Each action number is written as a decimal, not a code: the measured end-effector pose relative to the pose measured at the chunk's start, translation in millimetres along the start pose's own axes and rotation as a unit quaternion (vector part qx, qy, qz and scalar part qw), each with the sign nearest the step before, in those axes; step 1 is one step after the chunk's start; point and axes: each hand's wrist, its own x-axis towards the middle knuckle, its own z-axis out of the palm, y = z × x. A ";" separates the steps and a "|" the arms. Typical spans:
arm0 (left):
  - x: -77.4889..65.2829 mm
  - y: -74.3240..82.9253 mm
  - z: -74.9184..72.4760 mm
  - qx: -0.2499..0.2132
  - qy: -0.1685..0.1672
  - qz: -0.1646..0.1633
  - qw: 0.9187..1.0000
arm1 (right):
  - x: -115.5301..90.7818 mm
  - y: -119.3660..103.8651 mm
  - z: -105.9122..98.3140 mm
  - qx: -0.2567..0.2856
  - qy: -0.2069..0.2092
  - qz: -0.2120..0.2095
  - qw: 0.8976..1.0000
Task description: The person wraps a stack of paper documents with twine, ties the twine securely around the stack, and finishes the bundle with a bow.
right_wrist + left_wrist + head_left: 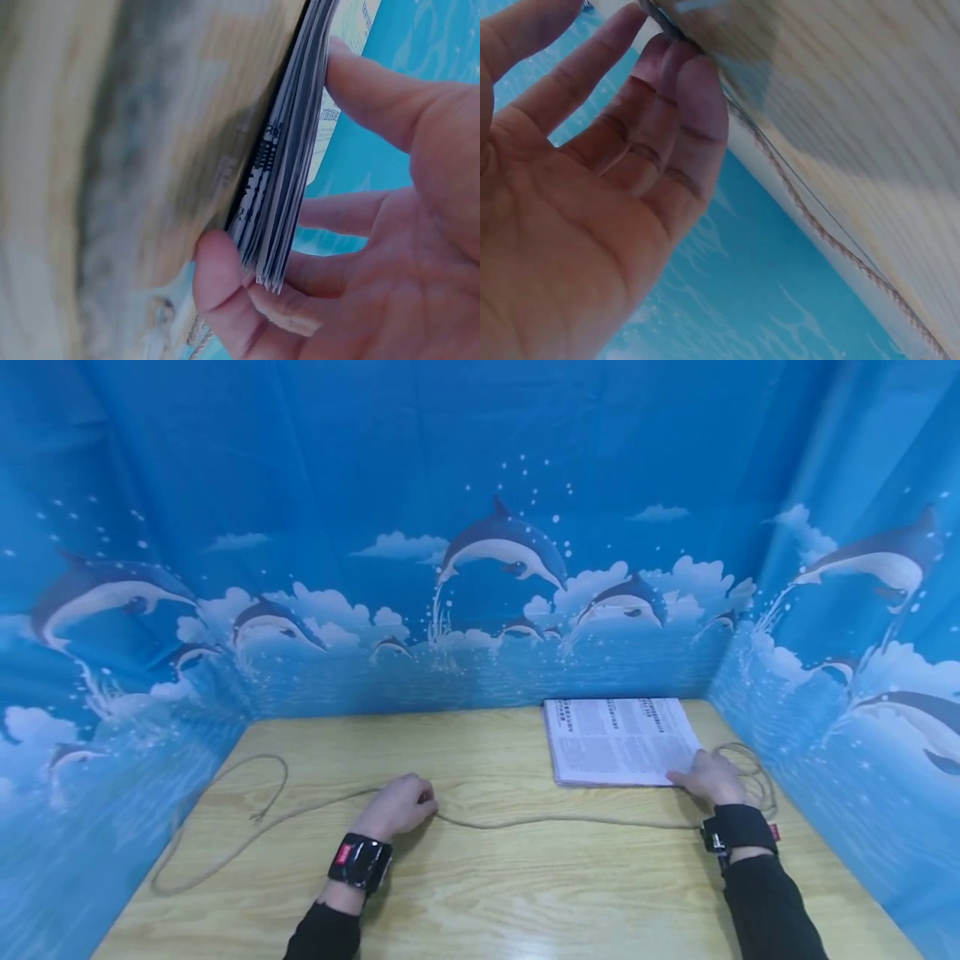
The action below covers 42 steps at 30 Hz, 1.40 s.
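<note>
Left hand (397, 806): fingers curled round rope (555, 817), laid across worktop (525, 902) | Right hand (716, 777): fingers grasping paper stack (615, 743) at its near-right corner, near worktop's far-right corner | Best grip all sheets together; keep rope flat, untwisted

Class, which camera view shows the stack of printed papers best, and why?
The head view: almost the whole top of the stack of printed papers shows, the right hand covering only a corner. The right wrist view gives a close, cropped look, mainly at its layered edges; the left wrist view shows none of it.
</note>
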 end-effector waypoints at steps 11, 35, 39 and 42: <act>3.5 16.2 7.7 0.062 0.009 0.001 0.998 | -7.3 -13.4 8.1 0.015 0.006 -0.023 1.000; 18.2 38.0 14.3 -0.065 -0.046 0.019 0.997 | -4.8 -21.3 11.6 0.017 0.011 -0.052 0.998; 33.2 54.2 26.8 -0.120 -0.045 0.001 0.992 | -4.4 -26.3 15.6 0.034 0.005 -0.063 0.997; 44.5 64.0 32.9 -0.143 -0.044 -0.008 0.989 | -3.5 -30.0 17.7 0.039 0.004 -0.069 0.997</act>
